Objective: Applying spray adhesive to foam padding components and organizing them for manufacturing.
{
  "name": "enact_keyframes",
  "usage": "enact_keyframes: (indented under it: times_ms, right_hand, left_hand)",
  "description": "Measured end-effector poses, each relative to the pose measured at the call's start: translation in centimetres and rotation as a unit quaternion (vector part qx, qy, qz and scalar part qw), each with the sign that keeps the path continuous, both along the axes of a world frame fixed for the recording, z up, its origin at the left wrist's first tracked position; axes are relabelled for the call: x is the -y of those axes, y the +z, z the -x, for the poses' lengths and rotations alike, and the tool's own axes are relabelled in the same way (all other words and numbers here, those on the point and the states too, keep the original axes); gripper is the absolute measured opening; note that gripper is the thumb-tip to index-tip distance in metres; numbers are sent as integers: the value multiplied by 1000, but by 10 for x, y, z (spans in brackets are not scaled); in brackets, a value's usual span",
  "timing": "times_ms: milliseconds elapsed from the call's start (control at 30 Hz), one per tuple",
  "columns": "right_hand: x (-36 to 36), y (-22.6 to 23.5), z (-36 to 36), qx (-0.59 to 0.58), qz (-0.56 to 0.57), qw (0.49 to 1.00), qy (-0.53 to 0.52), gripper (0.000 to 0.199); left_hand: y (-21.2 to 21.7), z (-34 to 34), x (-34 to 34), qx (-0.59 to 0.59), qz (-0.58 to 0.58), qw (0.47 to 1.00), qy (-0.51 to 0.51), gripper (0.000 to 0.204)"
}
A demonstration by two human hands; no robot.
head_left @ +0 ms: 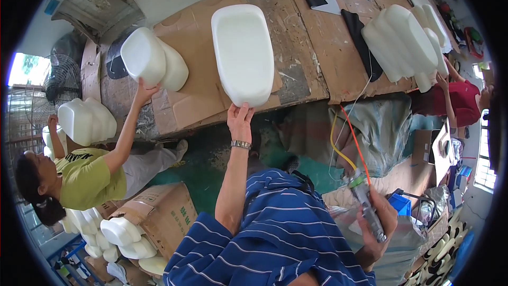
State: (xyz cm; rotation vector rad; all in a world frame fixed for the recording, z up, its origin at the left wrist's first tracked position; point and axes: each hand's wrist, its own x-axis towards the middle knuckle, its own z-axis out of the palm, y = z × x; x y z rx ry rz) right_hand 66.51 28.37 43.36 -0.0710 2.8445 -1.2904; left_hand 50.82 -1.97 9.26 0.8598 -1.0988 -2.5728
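Note:
A long white shallow piece with rounded corners and a raised rim (244,47) lies on the cardboard-covered table. At its near end my left hand (241,118) is closed on the edge, thumb and fingers at the rim; a metal-band watch is on the wrist. My right hand (378,217) is wrapped around a grey hose-fed hand tool with a green collar (365,201), held low at my right side, away from the table. A yellow hose (337,143) and an orange hose (355,137) run to its top end. The tool's exact kind is unclear.
At left, a person in a yellow-green shirt (90,175) touches stacked white pieces (153,61). Another white stack (399,42) stands at right, near a person in red (455,103). A cardboard box (164,217) and more white pieces (121,233) sit lower left.

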Motion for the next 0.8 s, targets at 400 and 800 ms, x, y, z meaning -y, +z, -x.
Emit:
enact_keyframes:
  times_ms: [400, 800]
  right_hand:
    - [27, -4, 16, -3, 61, 998, -8, 57]
    - [45, -20, 31, 10, 21, 998, 52, 57]
  left_hand:
    - [27, 31, 17, -157, -168, 973, 24, 45]
    - [16, 112, 211, -273, -86, 929, 234, 39]
